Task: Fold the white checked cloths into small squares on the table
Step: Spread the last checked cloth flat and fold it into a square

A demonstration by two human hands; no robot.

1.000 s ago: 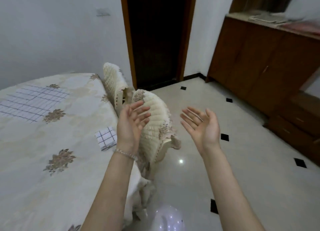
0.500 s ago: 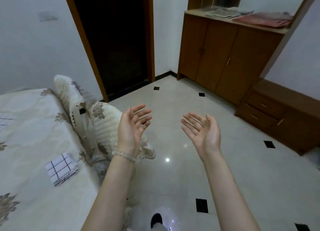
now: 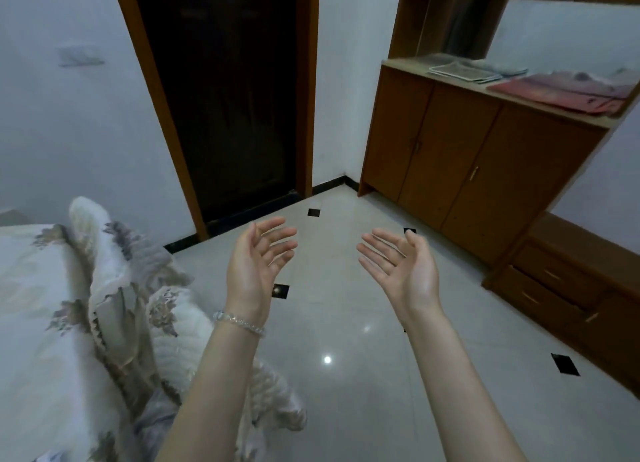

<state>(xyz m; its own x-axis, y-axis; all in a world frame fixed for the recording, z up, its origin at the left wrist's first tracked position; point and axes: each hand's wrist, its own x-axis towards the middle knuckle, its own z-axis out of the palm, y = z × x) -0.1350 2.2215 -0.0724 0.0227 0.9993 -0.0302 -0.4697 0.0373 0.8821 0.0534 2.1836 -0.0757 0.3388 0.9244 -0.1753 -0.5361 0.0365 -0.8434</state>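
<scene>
table far left (floral cover) | tiled floor, wooden cabinet | left hand, right hand: fingers spread, empty

Empty left hand and right hand, palms up, above tiled floor.

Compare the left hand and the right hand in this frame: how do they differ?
The left hand has a clear beaded bracelet at its wrist; the right hand has a bare wrist. The left hand is next to the covered chairs; the right hand is over open floor. Both are open, empty, palms facing inward.
</scene>
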